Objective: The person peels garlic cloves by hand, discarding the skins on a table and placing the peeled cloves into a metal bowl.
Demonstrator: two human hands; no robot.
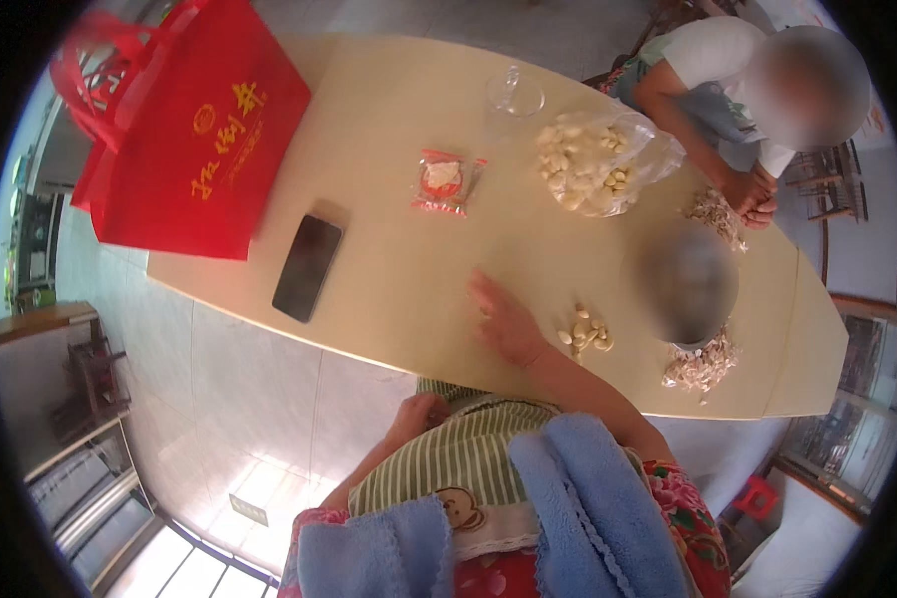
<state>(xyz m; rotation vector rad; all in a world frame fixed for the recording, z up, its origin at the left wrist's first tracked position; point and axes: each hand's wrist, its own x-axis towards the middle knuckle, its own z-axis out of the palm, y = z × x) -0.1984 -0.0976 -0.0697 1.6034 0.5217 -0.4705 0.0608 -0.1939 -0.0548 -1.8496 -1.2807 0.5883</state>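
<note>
My right hand [510, 323] lies over the tabletop near its front edge, fingers extended to the far left and slightly blurred; nothing shows in it. Just right of that wrist sits a small pile of peeled garlic cloves [587, 333]. A round grey bowl [688, 284], blurred in the picture, stands further right, with its contents unreadable. Papery garlic skins [704, 360] are heaped at its near side. Down by my lap, below the table edge, rests my left hand [423, 412] against the striped apron [456, 456]; its fingers are partly hidden.
A clear plastic bag of garlic cloves [583, 164], a glass mug [519, 97] and a wrapped snack [445, 183] are on the table [389, 276]. A smartphone [308, 267] and red tote bag [194, 142] stand left. Another person [717, 97] leans at the far right beside more skins [720, 215].
</note>
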